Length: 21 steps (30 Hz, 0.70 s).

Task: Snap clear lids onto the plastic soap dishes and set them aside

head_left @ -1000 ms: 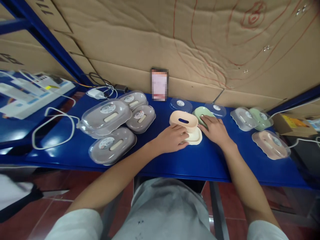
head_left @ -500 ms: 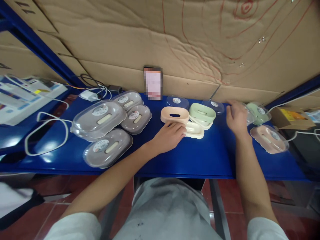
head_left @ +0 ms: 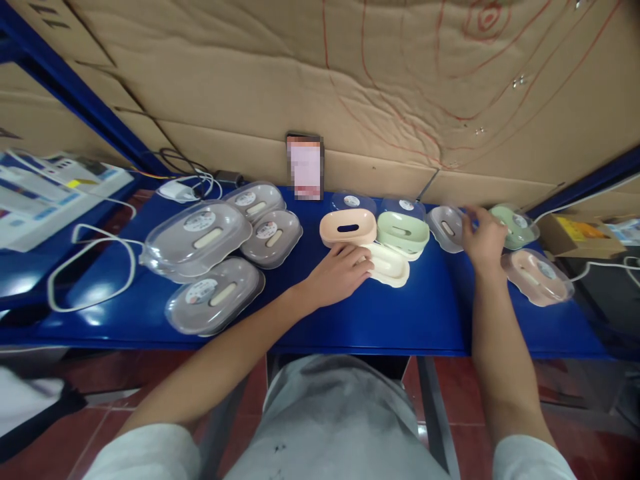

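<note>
My left hand (head_left: 343, 275) lies over the left end of a cream soap dish tray (head_left: 393, 267), fingers curled onto its rim. Just behind it sit a peach soap dish (head_left: 327, 230) and a green soap dish (head_left: 404, 233), both uncovered, with a slot in the bottom. At the right, my right hand (head_left: 485, 243) has its fingers bent at the right end of a grey soap box (head_left: 445, 230) with a clear lid; the fingertips are partly hidden. Two clear lids with round labels, a left lid (head_left: 354, 201) and a right lid (head_left: 403, 205), lie behind the open dishes.
Several lidded grey soap boxes (head_left: 215, 233) are grouped at the left. A lidded green box (head_left: 515, 227) and a lidded peach box (head_left: 537, 277) lie right of my right hand. A phone (head_left: 306, 167) leans against the cardboard wall. White cables run along the left side.
The grey soap box has come left, from behind my right hand to its left side. The right clear lid has shifted left behind the green dish. The cream tray has turned slightly under my left hand.
</note>
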Tool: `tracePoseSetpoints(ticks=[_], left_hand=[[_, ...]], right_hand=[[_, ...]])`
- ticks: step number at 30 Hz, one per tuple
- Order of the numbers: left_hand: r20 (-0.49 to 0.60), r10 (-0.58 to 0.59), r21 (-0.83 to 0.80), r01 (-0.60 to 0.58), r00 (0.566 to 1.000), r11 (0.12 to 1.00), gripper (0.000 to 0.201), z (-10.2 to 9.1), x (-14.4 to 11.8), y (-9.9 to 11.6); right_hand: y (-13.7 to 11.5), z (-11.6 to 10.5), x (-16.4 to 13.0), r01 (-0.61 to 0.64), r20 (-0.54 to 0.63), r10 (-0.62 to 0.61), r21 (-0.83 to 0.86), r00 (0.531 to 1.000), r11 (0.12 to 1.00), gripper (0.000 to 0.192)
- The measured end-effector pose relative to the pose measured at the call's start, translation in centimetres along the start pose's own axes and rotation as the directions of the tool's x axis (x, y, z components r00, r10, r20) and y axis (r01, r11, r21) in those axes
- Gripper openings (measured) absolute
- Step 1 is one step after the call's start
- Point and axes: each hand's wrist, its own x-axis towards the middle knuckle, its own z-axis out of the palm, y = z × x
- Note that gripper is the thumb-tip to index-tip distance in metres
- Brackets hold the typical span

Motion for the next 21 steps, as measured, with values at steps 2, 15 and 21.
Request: tracePoseSetpoints(ticks=[2,15,21], left_hand=[[0.011,0.004,-0.005,-0.004,1.0,1.0,0.015,0.3,-0.1,-0.1],[0.097,0.027,-0.061,-0.021,0.995,0.998,0.017,0.6,-0.2,0.1],[0.121,0.023,-0.068,-0.015,0.992,0.998,0.018,0.5,-0.2,0.1]], right_hand=[[-0.5,-0.6,-0.1,0.003,-0.007,-0.003,-0.021,1.0,1.0,0.044],[-2.1,1.0,-2.0,0.108,0.175,-0.094,-0.071,0.98,0.992,0.045],[-2.7,-0.2,-1.4,0.165,-0.021,-0.164,0.058,0.986,0.985,0.056]])
